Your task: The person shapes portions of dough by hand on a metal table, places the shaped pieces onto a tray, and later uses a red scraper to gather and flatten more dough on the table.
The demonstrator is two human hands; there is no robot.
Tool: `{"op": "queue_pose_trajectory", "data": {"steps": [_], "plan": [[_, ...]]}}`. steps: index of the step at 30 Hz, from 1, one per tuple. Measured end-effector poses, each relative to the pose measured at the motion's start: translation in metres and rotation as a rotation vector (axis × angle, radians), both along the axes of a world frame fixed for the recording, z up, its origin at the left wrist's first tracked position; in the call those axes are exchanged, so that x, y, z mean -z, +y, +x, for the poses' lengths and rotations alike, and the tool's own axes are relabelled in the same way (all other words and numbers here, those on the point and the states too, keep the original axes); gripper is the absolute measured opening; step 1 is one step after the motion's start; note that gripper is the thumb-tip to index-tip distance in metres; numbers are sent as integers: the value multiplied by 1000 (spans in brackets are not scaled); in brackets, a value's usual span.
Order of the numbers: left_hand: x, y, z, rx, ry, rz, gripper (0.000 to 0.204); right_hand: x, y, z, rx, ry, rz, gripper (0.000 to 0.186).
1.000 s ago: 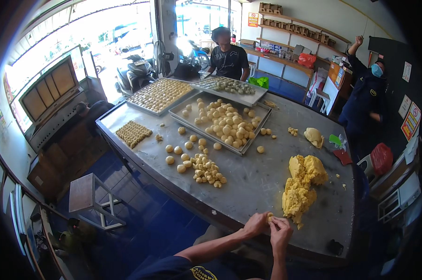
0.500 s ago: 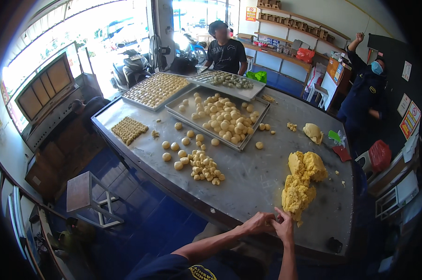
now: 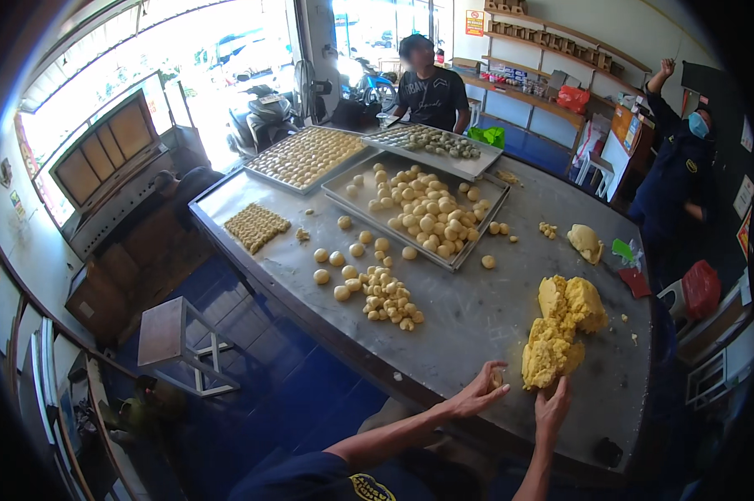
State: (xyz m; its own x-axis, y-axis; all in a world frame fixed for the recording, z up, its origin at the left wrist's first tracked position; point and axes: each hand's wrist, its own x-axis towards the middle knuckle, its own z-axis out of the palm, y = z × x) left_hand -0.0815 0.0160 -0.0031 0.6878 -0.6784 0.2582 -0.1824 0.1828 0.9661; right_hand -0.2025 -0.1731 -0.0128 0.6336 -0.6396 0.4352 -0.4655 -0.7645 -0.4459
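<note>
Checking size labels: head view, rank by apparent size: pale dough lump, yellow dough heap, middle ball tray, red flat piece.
1. Middle ball tray
2. Yellow dough heap
3. Pale dough lump
4. Red flat piece

A wide opening (image 3: 214, 54) glares white, the floor (image 3: 278, 380) is tiled blue, and shelves (image 3: 575, 32) line one wall (image 3: 615, 22).

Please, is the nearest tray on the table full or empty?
Partly full: dough balls lie piled in the nearest tray, but bare surface shows at its left.

Lumpy yellow dough (image 3: 562, 327) lies heaped on the grey table (image 3: 469, 334).
</note>
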Motion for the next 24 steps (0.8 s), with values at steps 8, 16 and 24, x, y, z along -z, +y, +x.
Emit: {"op": "queue_pose_trajectory", "data": {"steps": [8,16,24], "plan": [[26,2,15,137,345,35,45,-16,19,-15,-92,74,167,31],[33,4,35,158,-334,224,35,-25,48,-38,-121,-32,186,41],[17,39,65,79,-785,343,19,-16,58,-35,-70,-151,152,39]]}}
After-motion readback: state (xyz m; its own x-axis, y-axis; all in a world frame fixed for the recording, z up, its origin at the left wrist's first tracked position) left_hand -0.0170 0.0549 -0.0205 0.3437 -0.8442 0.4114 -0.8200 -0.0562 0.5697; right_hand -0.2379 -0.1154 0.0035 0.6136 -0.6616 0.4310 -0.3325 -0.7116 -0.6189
